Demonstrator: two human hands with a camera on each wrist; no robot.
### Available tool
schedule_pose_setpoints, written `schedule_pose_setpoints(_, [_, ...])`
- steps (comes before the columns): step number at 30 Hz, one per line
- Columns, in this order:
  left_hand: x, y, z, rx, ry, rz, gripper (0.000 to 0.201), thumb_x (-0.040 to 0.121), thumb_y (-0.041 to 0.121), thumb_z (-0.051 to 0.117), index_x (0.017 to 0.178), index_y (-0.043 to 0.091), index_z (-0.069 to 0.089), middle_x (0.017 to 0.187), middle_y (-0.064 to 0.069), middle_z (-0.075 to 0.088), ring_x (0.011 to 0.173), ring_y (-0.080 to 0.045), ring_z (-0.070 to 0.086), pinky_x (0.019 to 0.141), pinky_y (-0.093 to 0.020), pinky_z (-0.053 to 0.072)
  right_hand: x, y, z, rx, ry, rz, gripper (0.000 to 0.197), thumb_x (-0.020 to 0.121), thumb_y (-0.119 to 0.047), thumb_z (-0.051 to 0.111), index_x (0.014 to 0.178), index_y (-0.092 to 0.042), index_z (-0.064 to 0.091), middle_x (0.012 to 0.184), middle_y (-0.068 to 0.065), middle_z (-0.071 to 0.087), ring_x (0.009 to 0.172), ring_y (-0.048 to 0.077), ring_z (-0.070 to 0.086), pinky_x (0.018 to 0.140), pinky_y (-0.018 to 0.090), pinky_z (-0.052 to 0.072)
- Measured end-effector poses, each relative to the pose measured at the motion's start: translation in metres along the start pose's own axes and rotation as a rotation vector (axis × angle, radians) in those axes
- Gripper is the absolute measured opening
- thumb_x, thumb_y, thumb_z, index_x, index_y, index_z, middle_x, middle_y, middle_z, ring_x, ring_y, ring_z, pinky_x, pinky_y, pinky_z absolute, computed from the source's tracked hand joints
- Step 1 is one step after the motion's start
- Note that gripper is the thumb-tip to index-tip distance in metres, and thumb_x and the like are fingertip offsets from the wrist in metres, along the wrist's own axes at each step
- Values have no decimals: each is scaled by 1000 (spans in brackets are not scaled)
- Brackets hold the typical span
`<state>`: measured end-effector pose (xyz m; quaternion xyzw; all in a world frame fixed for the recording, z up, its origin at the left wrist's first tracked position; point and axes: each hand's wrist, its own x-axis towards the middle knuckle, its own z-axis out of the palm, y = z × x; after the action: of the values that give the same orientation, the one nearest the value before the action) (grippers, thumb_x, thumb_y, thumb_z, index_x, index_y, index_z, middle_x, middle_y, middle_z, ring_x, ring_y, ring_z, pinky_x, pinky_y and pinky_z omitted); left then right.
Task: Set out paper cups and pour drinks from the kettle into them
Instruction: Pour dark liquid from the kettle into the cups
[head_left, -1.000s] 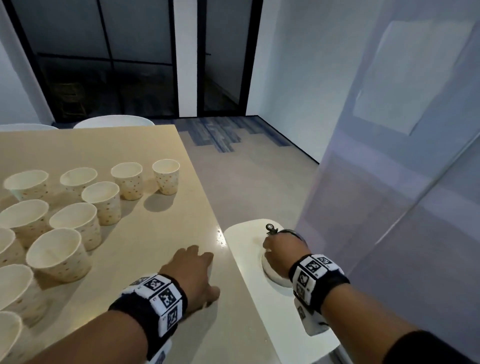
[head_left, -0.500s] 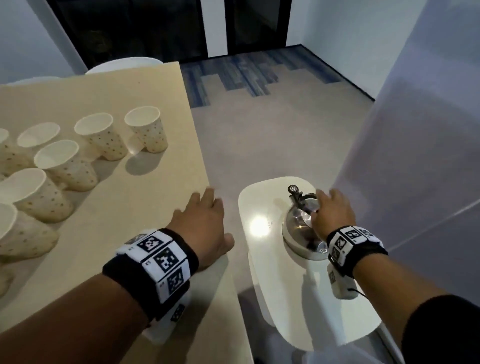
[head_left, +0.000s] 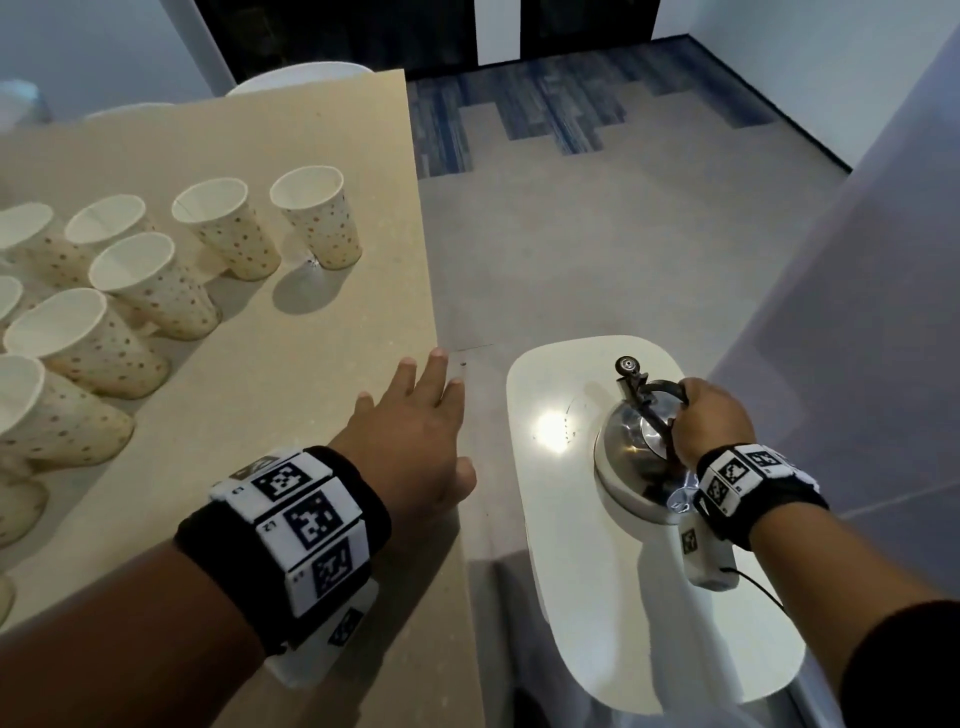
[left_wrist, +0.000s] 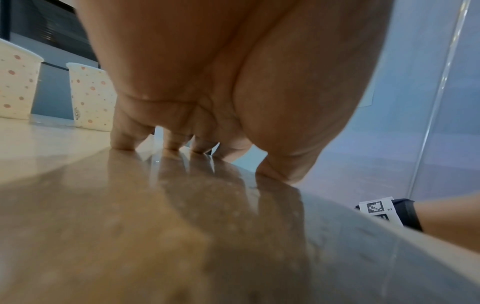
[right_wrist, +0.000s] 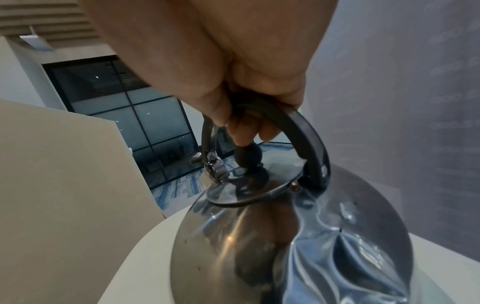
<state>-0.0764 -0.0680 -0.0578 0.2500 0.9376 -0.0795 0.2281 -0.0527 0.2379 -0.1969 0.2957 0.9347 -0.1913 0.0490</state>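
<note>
A shiny steel kettle (head_left: 631, 457) (right_wrist: 285, 236) stands on a white chair seat (head_left: 561, 519) to the right of the table. My right hand (head_left: 709, 418) (right_wrist: 241, 98) grips its black arched handle (right_wrist: 303, 131) from above, fingers curled round it just over the lid knob (right_wrist: 246, 156). Several dotted paper cups (head_left: 317, 215) (left_wrist: 91, 96) stand upright and empty on the beige table (head_left: 291, 395) at the left. My left hand (head_left: 415, 431) (left_wrist: 194, 115) rests flat near the table's right edge, fingers spread, holding nothing.
The table's right edge (head_left: 441, 415) runs between my two hands, with a narrow gap to the white seat. A grey partition wall (head_left: 857, 312) rises close behind the kettle. Carpeted floor (head_left: 571, 234) lies beyond. White chair backs (head_left: 296, 78) stand at the table's far side.
My view has tipped downward. My right hand has gone from lying over the kettle's top to gripping its handle. My left hand stays flat on the table.
</note>
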Motion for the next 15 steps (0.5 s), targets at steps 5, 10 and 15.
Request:
schedule_pose_setpoints(5, [-1, 2, -2, 5, -15, -9, 75, 97, 36, 45, 159, 15, 8, 167, -6, -16, 154, -33, -7, 117, -59, 21, 0, -1, -2, 17, 3, 2, 24, 86, -7, 53, 108, -6, 61, 103, 21, 65, 97, 38, 59, 83, 40, 48])
schedule_pose_setpoints(10, [2, 4, -2, -7, -30, -22, 76, 96, 35, 45, 159, 15, 8, 167, -6, -19, 154, -32, -9, 118, -60, 19, -1, 1, -8, 88, 1, 10, 24, 89, -5, 48, 107, -8, 63, 105, 17, 66, 99, 36, 59, 85, 35, 46])
schedule_pose_setpoints(15, [0, -1, -2, -33, -55, -2, 77, 99, 40, 43, 160, 18, 3, 166, -3, -23, 154, -30, -14, 121, -58, 14, -19, -4, -9, 76, 1, -21, 20, 90, -5, 48, 98, -12, 64, 93, 12, 67, 82, 29, 55, 74, 29, 42])
